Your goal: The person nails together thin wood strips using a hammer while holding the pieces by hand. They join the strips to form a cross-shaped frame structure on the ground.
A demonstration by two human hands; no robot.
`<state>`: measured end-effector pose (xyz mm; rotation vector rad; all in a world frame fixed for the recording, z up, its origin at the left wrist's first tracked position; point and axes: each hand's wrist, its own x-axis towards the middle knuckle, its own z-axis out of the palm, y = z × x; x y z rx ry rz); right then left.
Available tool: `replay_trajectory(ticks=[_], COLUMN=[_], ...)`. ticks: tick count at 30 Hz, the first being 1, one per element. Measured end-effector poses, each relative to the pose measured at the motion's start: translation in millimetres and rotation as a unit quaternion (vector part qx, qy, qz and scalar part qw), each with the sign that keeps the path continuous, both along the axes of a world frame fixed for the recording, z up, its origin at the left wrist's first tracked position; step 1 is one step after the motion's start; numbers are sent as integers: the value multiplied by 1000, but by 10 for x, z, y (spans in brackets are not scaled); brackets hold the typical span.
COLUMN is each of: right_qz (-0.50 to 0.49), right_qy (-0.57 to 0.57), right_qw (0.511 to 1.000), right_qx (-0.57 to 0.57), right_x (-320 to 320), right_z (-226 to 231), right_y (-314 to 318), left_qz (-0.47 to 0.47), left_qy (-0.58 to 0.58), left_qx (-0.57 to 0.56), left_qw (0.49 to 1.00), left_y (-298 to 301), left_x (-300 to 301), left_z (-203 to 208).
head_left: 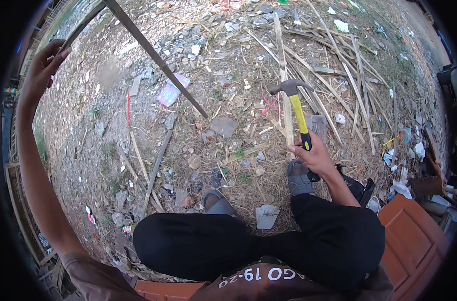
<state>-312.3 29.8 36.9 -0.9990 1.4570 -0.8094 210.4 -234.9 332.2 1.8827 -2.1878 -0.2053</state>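
Note:
My left hand (44, 70) is raised at the far left, its fingers gripping the end of a dark wooden strip (83, 29). That strip meets a second long strip (153, 56) at the top edge, which slants down to the ground near the middle; how the two are joined is not clear. On the right, my right hand (315, 155) is closed around the black lower handle of a claw hammer (299, 114). The hammer has a yellow and black grip, and its dark metal head points up, above a pale wooden strip (280, 55) on the ground.
Several loose wooden strips (361, 85) lie heaped at the right. Stones and litter cover the ground, with a flat stone (223, 127) in the middle and a broken tile (266, 216) between my feet. A brown panelled door (414, 241) lies at the lower right.

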Motion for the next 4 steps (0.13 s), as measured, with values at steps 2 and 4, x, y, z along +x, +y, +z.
replay_trajectory(ticks=[2, 4], right_qz=[4, 39], right_qy=[0, 25], right_qw=[999, 999], right_qx=[35, 2], right_x=[25, 12], right_z=[71, -128], right_y=[-9, 48], left_qz=[-20, -22], left_qy=[-8, -32], left_qx=[-21, -51], left_qw=[1000, 998], left_y=[-71, -97], left_x=[190, 444], left_z=[72, 129])
